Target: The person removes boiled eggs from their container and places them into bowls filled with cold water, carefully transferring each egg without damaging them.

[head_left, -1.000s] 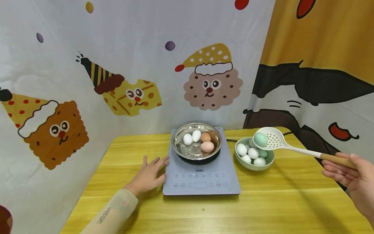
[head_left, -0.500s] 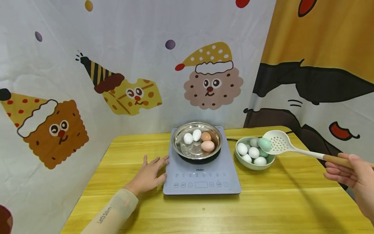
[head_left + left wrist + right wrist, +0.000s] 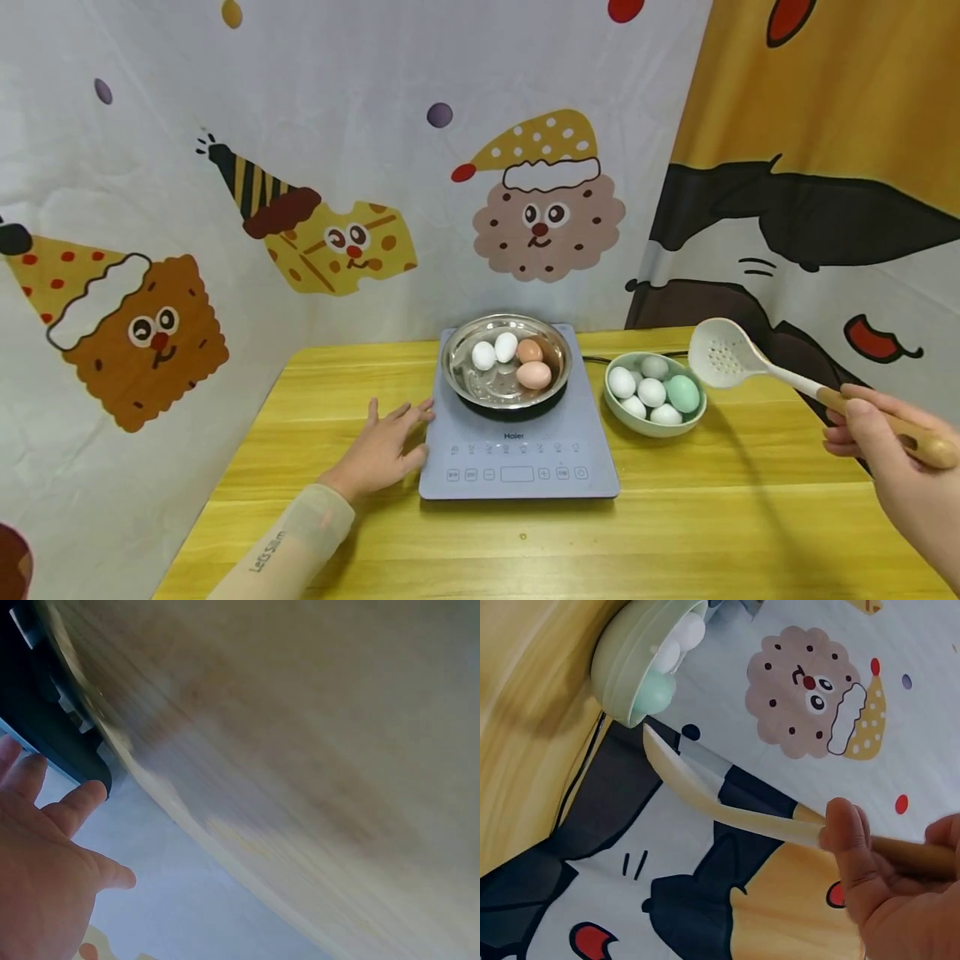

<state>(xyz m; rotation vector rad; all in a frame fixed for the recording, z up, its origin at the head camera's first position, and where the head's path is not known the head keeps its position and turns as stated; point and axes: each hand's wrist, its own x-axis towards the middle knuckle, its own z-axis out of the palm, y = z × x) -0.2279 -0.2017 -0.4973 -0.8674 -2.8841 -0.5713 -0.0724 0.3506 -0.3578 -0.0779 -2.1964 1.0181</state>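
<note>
My right hand (image 3: 900, 467) grips the wooden handle (image 3: 888, 423) of a white slotted spoon (image 3: 723, 354), whose empty head is just above and right of the green bowl (image 3: 651, 428). In that bowl lie several white eggs and a green egg (image 3: 682, 393). My left hand (image 3: 378, 450) rests with spread fingers at the left edge of the grey-blue cooktop (image 3: 517, 454); the left wrist view shows its fingertips (image 3: 91, 791) touching the side. A steel pan (image 3: 498, 392) on the cooktop holds two white eggs and two brown eggs (image 3: 533, 375).
The wooden table (image 3: 480, 550) extends in front of the cooktop. A black cord (image 3: 597, 359) runs behind the bowl. Behind the table hangs a curtain (image 3: 375, 100) printed with cartoon figures.
The green egg has left the spoon and lies in the bowl. The spoon head has moved right and up, and my right hand has turned its hold on the handle. My left hand stays put.
</note>
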